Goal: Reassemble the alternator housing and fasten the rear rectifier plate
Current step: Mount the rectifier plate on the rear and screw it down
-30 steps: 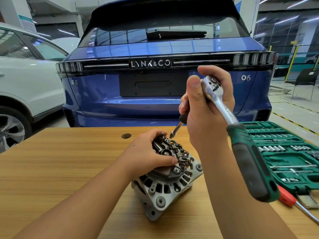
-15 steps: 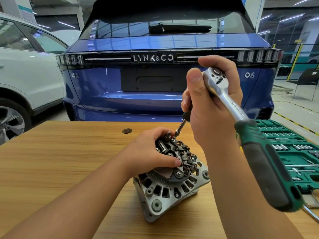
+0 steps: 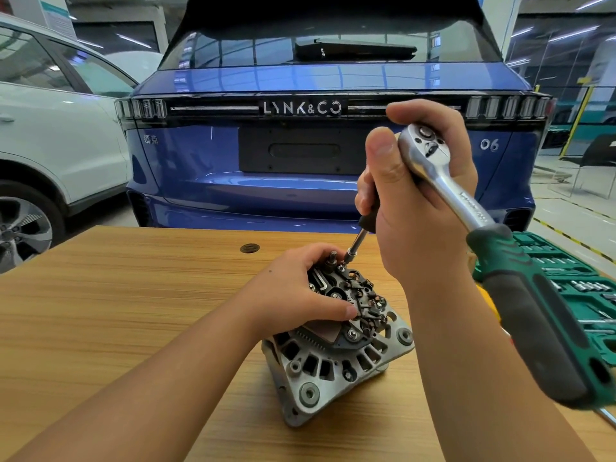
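The worktop is matt wood-grain laminate, smooth. The alternator housing is dull grey cast metal, slightly rough; its rectifier plate looks like dark matt plastic with small bright metal screws. The ratchet has a polished chrome head and shaft, and a green and grey rubbery matt handle. The socket case is green moulded plastic. The blue car is glossy paint.
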Available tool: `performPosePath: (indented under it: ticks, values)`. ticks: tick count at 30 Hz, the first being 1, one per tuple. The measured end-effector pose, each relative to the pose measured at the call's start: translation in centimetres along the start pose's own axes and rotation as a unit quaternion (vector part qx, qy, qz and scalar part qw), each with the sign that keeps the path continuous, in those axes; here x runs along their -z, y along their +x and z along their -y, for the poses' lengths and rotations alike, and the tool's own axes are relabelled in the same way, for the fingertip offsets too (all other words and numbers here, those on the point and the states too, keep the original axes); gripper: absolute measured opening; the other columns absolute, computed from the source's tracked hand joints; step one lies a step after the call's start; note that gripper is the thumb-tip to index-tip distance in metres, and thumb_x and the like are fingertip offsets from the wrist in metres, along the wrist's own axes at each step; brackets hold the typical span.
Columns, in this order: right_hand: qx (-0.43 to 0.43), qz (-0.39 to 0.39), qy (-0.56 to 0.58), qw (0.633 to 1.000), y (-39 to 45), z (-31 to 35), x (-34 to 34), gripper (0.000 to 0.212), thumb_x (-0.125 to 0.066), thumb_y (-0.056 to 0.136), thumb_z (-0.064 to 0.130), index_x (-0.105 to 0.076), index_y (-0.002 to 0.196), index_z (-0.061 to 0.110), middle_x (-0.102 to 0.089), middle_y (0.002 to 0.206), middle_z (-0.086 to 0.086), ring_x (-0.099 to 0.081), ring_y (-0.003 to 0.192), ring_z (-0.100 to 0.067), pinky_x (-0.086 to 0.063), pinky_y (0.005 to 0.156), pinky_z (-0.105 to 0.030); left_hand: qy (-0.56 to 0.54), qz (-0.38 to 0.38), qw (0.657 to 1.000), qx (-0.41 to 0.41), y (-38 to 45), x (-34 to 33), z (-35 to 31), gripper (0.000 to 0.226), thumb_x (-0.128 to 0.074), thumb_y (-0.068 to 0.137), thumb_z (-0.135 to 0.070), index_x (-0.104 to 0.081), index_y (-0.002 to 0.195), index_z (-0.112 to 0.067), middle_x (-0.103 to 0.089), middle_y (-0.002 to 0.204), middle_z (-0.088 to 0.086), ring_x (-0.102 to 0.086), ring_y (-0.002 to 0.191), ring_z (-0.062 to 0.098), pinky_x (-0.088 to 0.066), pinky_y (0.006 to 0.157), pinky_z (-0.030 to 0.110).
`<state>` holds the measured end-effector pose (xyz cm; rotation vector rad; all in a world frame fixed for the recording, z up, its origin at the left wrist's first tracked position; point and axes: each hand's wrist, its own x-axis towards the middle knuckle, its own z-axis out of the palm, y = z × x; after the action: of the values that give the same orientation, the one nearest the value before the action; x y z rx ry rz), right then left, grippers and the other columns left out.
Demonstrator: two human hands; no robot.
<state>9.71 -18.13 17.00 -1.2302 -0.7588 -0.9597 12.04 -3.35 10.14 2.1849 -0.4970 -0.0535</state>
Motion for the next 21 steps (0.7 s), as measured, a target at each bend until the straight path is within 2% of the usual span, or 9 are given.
performPosePath:
  ticks: [3,10,14,17,21]
  values:
    - [-0.008,0.019,0.022,1.000,0.06,-0.16,0.32,0.015,-0.057,0.099,0.008,-0.053,0.104,0.021,-0.047,0.064,-0.002,-0.044,0.046,-0.030,-0.041,0.047,-0.029,0.006,0.002,1.000,0.000,-0.09,0.02,-0.14,0.067,-0.081,0.047,-0.063,-0.053,0.107,-0.066,-0.062,0.107,-0.032,-0.063,0.096,-0.007,-0.057,0.091,0.035]
    - [-0.010,0.047,0.038,0.998,0.21,-0.07,0.63,0.016,-0.056,0.099,0.004,-0.053,0.104,0.020,-0.042,0.062,-0.016,-0.041,0.045,-0.033,-0.040,0.046,-0.032,-0.002,-0.001,1.000,0.005,-0.10,-0.03,-0.27,0.069,-0.082,0.046,-0.063,-0.054,0.109,-0.064,-0.063,0.111,-0.026,-0.064,0.101,0.001,-0.056,0.093,0.039]
    - [-0.007,0.051,0.034,0.998,0.11,0.05,0.39,0.018,-0.057,0.098,0.004,-0.053,0.104,0.020,-0.043,0.061,-0.015,-0.042,0.045,-0.032,-0.040,0.044,-0.035,-0.008,0.006,1.000,0.012,-0.05,0.00,-0.26,0.070,-0.083,0.047,-0.062,-0.055,0.111,-0.060,-0.064,0.115,-0.018,-0.066,0.104,0.009,-0.057,0.092,0.042]
    - [-0.005,0.054,0.032,0.998,0.07,-0.07,0.32,0.017,-0.056,0.098,0.004,-0.053,0.104,0.019,-0.043,0.062,-0.011,-0.042,0.045,-0.033,-0.040,0.044,-0.033,-0.007,0.006,1.000,0.012,-0.05,0.01,-0.30,0.071,-0.083,0.046,-0.063,-0.055,0.112,-0.060,-0.064,0.115,-0.018,-0.066,0.103,0.009,-0.058,0.090,0.041]
    - [-0.008,0.051,0.033,0.998,0.17,-0.17,0.40,0.017,-0.055,0.099,0.004,-0.053,0.104,0.019,-0.038,0.064,-0.021,-0.041,0.045,-0.033,-0.039,0.044,-0.034,-0.009,0.005,1.000,0.008,-0.04,0.06,-0.25,0.066,-0.083,0.048,-0.062,-0.056,0.107,-0.062,-0.064,0.112,-0.020,-0.067,0.100,0.007,-0.058,0.089,0.041]
